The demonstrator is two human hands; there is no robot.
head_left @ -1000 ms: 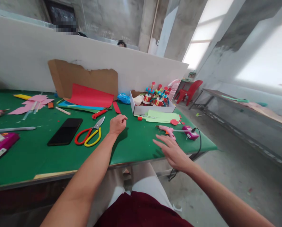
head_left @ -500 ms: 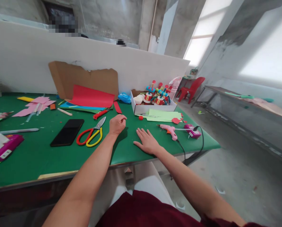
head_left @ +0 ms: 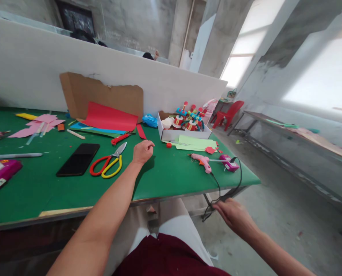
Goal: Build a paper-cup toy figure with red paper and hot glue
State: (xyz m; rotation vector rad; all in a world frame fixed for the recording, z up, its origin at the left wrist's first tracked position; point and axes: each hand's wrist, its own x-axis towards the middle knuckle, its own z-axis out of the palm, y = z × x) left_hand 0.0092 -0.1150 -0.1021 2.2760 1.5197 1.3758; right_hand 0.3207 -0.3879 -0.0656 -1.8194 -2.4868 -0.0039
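Your left hand (head_left: 143, 152) is loosely fisted, your right hand (head_left: 231, 212) bunched by the black cord (head_left: 218, 183), can't tell if gripping. Pink glue gun (head_left: 203, 160)'s on the tabletop (head_left: 165, 180) by the purple socket block (head_left: 230, 165), probably for cord reach.

The right grip (head_left: 234, 215) is blurred, and whether the cord (head_left: 241, 172) is touched by it cannot be told; the left grip's (head_left: 143, 151) palm is hidden; the purple box (head_left: 4, 175) is cut off by the left edge; the people (head_left: 83, 35) are mostly hidden by the board (head_left: 173, 82).
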